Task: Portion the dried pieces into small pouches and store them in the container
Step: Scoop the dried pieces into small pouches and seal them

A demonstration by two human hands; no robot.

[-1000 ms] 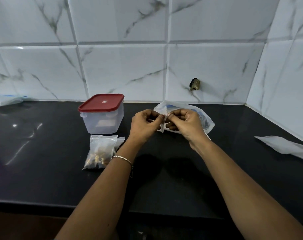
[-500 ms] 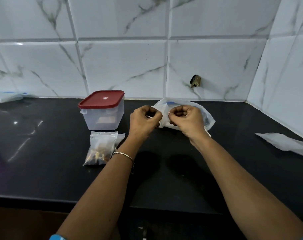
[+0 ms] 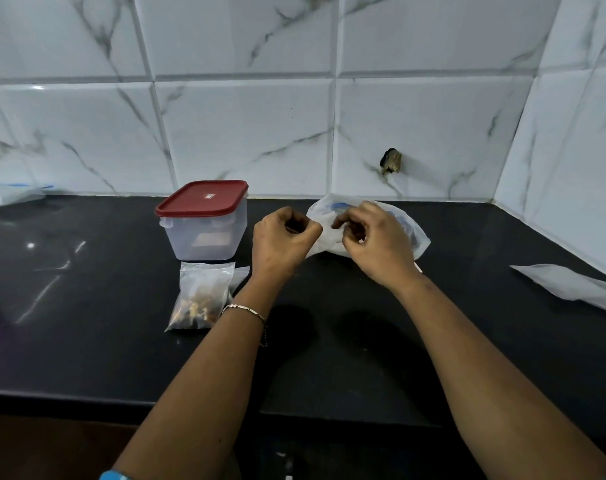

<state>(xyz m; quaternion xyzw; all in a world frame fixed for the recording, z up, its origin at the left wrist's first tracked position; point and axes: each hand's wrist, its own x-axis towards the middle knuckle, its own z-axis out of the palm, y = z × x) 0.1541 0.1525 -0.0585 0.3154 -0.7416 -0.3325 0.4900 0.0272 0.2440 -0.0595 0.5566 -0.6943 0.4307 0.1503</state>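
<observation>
The left hand and right hand, each pinching the plastic bag, have drawn slightly apart, apparently pulling its mouth open for portioning.

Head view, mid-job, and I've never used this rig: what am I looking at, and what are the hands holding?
No machine here: these are a person's two bare hands, filmed by one wide-angle camera worn on the head, looking forward and down. On the black glossy countertop are a clear plastic container with a red lid, shut, and in front of it a small clear pouch of brown dried pieces. A loose white plastic sheet lies at the right. The left hand and right hand both pinch a crumpled white translucent plastic bag near the tiled wall; its contents cannot be seen.
</observation>
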